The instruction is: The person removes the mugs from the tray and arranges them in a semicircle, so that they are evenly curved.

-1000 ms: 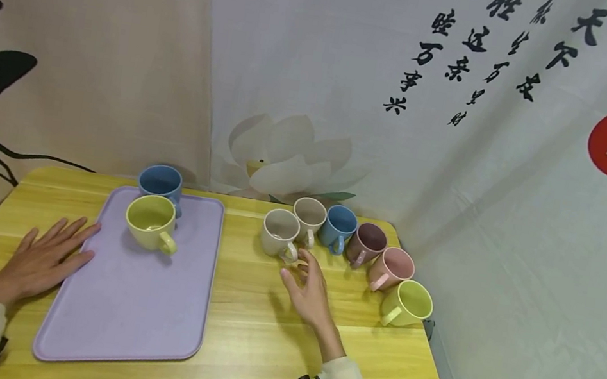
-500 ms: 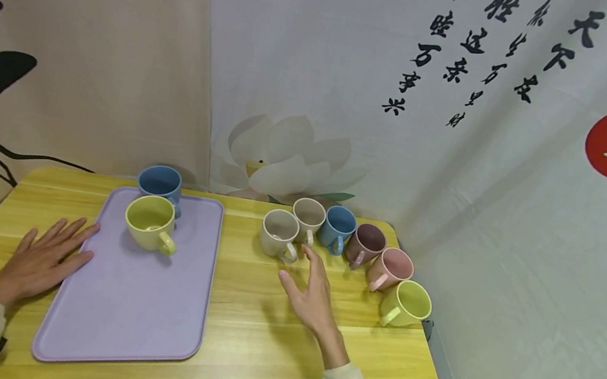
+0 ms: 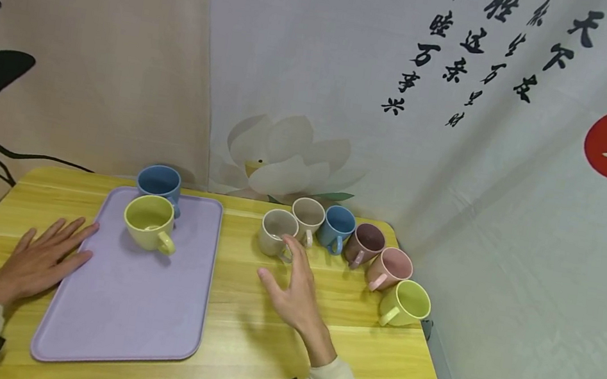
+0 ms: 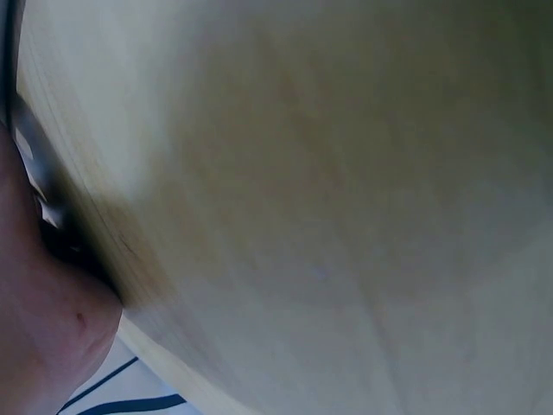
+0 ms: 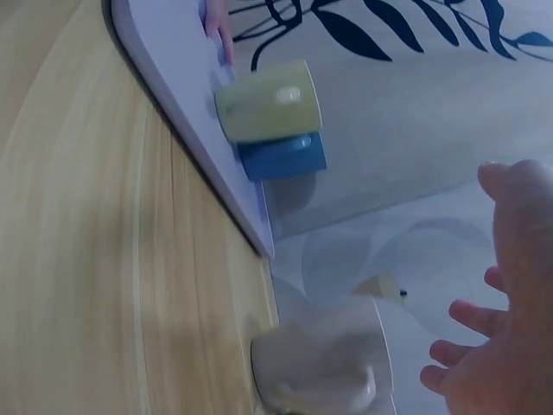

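Observation:
My left hand (image 3: pixel 40 259) lies flat, fingers spread, on the table and touches the left rim of the lilac tray (image 3: pixel 129 314). On the tray stand a yellow-green mug (image 3: pixel 146 229) and, behind it, a blue mug (image 3: pixel 160 181). My right hand (image 3: pixel 296 298) hovers over the table, thumb and fingers apart, holding nothing. Closest to it is a pale grey mug (image 3: pixel 270 243), whose handle is partly behind my fingers in the head view. In the right wrist view that grey mug (image 5: pixel 320 354) stands apart from the fingers. The left wrist view shows mostly blurred tabletop.
Beyond the near grey mug, a row curves right: a second grey mug (image 3: pixel 308 213), a blue mug (image 3: pixel 338 223), a plum mug (image 3: pixel 366 243), a pink mug (image 3: pixel 391 267) and a yellow-green mug (image 3: pixel 406 304). A printed curtain (image 3: pixel 308 73) hangs behind the wooden table (image 3: pixel 244 362).
My right hand has shifted left and slightly forward, towards the nearest grey mug, with thumb and fingers wider apart than a second ago. My left hand and the mugs have stayed put.

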The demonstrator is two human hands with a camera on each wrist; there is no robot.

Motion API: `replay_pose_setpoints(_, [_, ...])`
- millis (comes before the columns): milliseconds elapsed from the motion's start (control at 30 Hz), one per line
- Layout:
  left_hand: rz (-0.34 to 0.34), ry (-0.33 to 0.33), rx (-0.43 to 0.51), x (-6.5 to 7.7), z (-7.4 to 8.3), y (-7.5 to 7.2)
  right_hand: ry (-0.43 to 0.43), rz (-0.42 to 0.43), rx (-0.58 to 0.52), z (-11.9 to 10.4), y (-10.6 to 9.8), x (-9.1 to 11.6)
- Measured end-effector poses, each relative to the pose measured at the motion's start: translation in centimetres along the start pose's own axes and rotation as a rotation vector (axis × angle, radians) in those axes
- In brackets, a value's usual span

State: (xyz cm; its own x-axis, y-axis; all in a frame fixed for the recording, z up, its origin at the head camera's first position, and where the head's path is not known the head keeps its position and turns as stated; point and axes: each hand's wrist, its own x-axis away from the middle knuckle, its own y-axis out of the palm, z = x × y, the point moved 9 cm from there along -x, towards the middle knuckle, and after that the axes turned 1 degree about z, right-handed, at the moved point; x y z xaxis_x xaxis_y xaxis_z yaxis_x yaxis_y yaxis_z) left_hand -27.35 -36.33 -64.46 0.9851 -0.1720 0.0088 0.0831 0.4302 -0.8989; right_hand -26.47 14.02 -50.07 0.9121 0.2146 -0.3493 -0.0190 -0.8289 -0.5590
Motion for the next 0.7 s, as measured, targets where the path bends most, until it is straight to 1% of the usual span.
replay_pose_setpoints(233, [-0.013,-0.010,0.003,0.1,0.0,0.0,-0.073,-0.037,-0.005,-2.2,2.5,-0.8])
replay_pose_setpoints(333, [-0.011,-0.003,0.001,0.1,0.1,0.0,-0.084,-0.065,-0.012,-3.0,3.7,-1.1])
replay_pose_setpoints(567, [-0.014,-0.010,-0.001,-0.1,-0.2,0.1,-0.070,-0.164,-0.021,-4.4,6.6,-1.8])
replay_pose_setpoints(700, [-0.009,-0.008,0.001,-0.1,-0.3,0.1,-0.089,-0.200,-0.006,-5.3,8.1,-2.1])
